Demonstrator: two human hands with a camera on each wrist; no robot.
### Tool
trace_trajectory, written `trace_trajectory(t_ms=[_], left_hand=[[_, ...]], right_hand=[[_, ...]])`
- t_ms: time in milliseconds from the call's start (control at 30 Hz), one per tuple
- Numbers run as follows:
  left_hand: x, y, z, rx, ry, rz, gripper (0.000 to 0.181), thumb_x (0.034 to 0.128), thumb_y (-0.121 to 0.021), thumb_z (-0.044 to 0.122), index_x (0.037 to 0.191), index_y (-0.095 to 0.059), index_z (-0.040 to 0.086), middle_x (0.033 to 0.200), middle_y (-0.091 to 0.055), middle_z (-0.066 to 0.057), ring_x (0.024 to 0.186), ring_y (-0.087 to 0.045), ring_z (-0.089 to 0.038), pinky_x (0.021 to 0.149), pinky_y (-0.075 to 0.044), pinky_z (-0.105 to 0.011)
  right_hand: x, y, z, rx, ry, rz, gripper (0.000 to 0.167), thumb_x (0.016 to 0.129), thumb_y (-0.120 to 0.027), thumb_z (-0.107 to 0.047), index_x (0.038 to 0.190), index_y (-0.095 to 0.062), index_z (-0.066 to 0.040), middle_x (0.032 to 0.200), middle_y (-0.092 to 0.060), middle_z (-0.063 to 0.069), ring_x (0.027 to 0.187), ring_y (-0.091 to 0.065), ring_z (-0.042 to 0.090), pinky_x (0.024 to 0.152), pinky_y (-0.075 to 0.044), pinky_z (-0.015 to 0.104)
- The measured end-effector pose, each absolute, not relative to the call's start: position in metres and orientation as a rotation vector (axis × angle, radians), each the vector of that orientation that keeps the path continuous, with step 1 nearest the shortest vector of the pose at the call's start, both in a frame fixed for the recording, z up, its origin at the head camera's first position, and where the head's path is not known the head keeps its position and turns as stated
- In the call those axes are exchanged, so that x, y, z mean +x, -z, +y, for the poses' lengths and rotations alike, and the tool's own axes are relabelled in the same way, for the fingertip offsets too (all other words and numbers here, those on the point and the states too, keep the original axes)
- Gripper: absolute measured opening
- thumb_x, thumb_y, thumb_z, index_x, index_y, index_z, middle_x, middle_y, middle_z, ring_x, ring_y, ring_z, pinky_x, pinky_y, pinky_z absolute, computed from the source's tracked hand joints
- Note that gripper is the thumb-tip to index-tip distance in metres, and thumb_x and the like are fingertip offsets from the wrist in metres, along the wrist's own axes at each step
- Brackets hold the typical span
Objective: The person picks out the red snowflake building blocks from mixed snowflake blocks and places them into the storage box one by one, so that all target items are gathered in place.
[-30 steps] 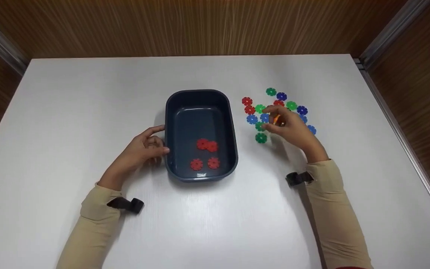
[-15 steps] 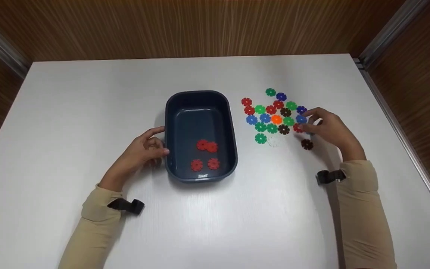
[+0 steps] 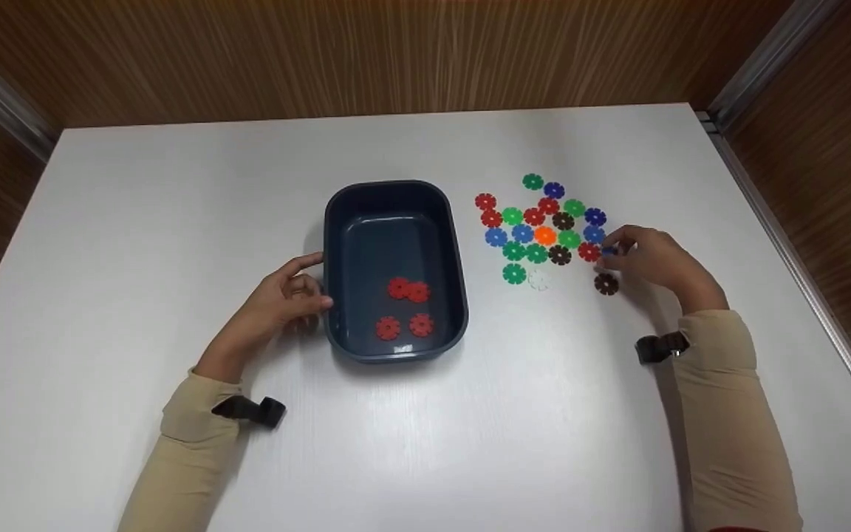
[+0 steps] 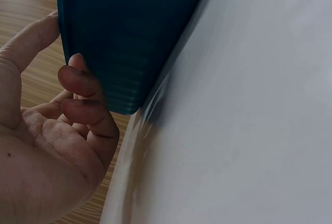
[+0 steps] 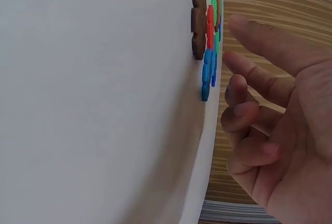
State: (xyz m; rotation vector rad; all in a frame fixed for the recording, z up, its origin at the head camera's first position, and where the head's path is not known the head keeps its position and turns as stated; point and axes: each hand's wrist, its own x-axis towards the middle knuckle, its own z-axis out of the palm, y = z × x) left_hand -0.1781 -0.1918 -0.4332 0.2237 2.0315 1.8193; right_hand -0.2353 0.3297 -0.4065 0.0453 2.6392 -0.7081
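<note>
A dark blue tray (image 3: 366, 258) stood on the white table (image 3: 484, 443), about midway between the table's left and right edges and well short of its far edge. Four red discs (image 3: 421, 325) lay inside, in the half farther from the table's far edge; two overlapped and two sat apart.

The person's left hand (image 3: 267, 307) was at the tray's left side. Thumb and index finger were spread, their tips at the rim and outer wall, while the remaining fingers bent loosely below. Whether those bent fingers pressed the wall could not be told.

The loose discs lay flat between the tray and the table's right edge. The right hand (image 3: 654, 258) hovered at the end of this group nearest that edge. Its thumb and index finger stood apart, with a blue disc (image 3: 609, 251) partly hidden between them; the right wrist view showed a gap between fingertips and discs. The other fingers curled loosely toward the palm.

Beside the blue disc lay a red disc (image 3: 589, 252), and a brown disc (image 3: 606, 284) sat just below the hand, farther from the table's far edge. An orange disc (image 3: 544, 236) lay amid the group, and a white disc (image 3: 538, 280) near its lower side. Wood-grain panels (image 3: 396, 59) rose beyond the table's far edge.
</note>
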Motion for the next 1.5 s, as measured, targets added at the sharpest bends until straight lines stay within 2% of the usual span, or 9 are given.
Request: trace_trajectory(t_ms=[333,533,767,1033,1500], left_hand=[[-0.176,0.434,-0.191,0.208,-1.826,2.017,0.07,0.087,-0.066,0.005,0.148,-0.032,0.008,0.08,-0.055,0.006,0.067,-0.051,-0.012,0.062,-0.044,-0.026],[-0.177,0.434,-0.191,0.199,-1.814,2.013,0.072,0.0869,-0.067,0.006,0.148,-0.03,0.008,0.08,-0.055,0.005,0.066,-0.05,-0.012,0.062,-0.044,-0.026],[-0.179,0.434,-0.191,0.236,-1.829,2.024,0.071,0.0866,-0.066,0.003,0.148,-0.031,0.005,0.078,-0.055,0.006,0.065,-0.05,-0.011,0.061,-0.044,-0.025],[-0.179,0.435,-0.191,0.248,-1.841,2.011,0.071,0.0867,-0.066,0.001,0.147,-0.03,0.002,0.078,-0.056,0.006,0.065,-0.05,-0.009,0.062,-0.044,-0.024],[-0.178,0.434,-0.191,0.252,-1.83,2.019,0.071,0.0863,-0.066,0.003,0.148,-0.03,0.002,0.078,-0.055,0.006,0.066,-0.05,-0.011,0.062,-0.045,-0.026]], right_hand=[[-0.235,0.41,0.323,0.012,0.566,2.66,0.051,0.091,-0.065,-0.034,0.131,-0.053,-0.006,0.117,-0.057,0.023,0.102,-0.054,0.034,0.084,-0.045,0.05],[-0.234,0.409,0.315,-0.034,0.504,2.693,0.046,0.091,-0.064,-0.026,0.132,-0.055,-0.007,0.119,-0.061,0.024,0.102,-0.058,0.034,0.089,-0.044,0.056],[-0.234,0.408,0.311,-0.055,0.457,2.723,0.042,0.092,-0.065,-0.024,0.127,-0.057,-0.004,0.114,-0.063,0.022,0.096,-0.056,0.032,0.087,-0.046,0.054],[-0.236,0.408,0.309,-0.068,0.333,2.732,0.045,0.09,-0.067,-0.03,0.123,-0.058,-0.001,0.103,-0.065,0.018,0.085,-0.056,0.029,0.075,-0.049,0.044],[-0.238,0.409,0.31,-0.155,0.307,2.76,0.043,0.089,-0.065,-0.03,0.12,-0.059,-0.001,0.102,-0.066,0.017,0.086,-0.059,0.027,0.077,-0.049,0.048]])
